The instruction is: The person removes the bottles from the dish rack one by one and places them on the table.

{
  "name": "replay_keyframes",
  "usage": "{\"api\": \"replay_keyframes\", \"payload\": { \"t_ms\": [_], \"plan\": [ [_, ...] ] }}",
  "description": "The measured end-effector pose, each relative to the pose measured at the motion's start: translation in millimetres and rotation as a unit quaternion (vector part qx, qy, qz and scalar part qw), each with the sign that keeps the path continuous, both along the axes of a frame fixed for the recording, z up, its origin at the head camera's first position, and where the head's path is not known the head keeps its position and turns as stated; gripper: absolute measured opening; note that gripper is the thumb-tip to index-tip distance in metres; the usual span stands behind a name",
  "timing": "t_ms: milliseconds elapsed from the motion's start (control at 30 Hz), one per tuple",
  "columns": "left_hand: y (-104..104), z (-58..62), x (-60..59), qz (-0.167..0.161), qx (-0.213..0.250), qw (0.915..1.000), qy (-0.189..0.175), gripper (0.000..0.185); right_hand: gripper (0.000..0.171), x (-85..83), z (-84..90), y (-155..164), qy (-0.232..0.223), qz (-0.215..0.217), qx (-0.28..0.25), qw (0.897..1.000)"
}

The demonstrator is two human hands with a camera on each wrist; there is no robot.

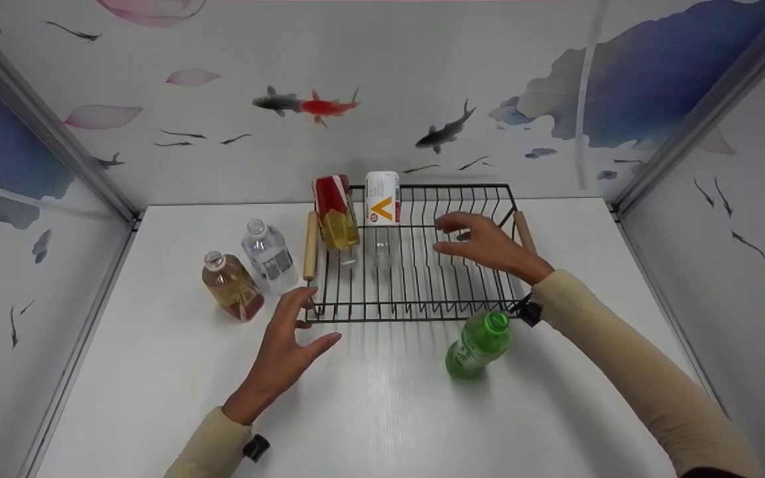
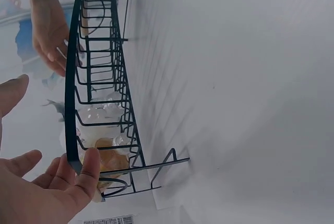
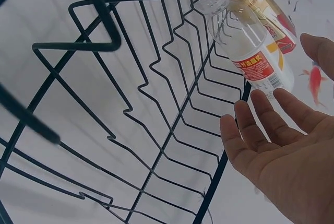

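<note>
My left hand [image 1: 283, 355] is at the front left corner of a black wire rack [image 1: 416, 304], thumb spread and fingers slightly bent. In the left wrist view its fingertips are right at the rack's corner. Over the rack's right half is my right hand [image 1: 479, 242], fingers apart and nothing between them. Two bottles lean neck-down in the rack's left part. One is an amber bottle [image 1: 339, 229] with a red and gold label. Beside it, a clear bottle [image 3: 255, 51] has a white, red and orange label; its base points to the back wall.
Left of the rack stand a clear bottle [image 1: 269, 255] and a brown drink bottle [image 1: 231, 292], both uncapped. A green bottle [image 1: 475, 352] stands before the rack's front right corner, near the right forearm. Wooden handles [image 1: 311, 245] flank the rack. Patterned walls enclose the white table [image 1: 369, 425].
</note>
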State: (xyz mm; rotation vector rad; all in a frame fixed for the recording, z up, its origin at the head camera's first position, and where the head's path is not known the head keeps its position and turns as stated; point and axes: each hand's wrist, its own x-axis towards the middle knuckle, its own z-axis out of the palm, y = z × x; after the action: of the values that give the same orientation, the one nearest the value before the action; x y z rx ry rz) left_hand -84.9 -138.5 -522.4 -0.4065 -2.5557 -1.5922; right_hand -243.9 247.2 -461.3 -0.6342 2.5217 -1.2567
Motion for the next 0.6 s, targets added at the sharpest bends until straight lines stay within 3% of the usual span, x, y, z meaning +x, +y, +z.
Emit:
{"api": "replay_keyframes", "payload": {
  "t_ms": [300,600],
  "plan": [
    [6,-6.0,-13.0,0.027,-0.009,0.9995,-0.01,0.094,0.06,-3.8,-3.2,-3,-0.004,-0.007,-0.006,1.0],
    [10,-21.6,-24.8,0.032,0.022,0.9946,-0.097,0.127,0.059,-9.4,-11.0,-5,-0.003,-0.02,-0.004,1.0]
  ]
}}
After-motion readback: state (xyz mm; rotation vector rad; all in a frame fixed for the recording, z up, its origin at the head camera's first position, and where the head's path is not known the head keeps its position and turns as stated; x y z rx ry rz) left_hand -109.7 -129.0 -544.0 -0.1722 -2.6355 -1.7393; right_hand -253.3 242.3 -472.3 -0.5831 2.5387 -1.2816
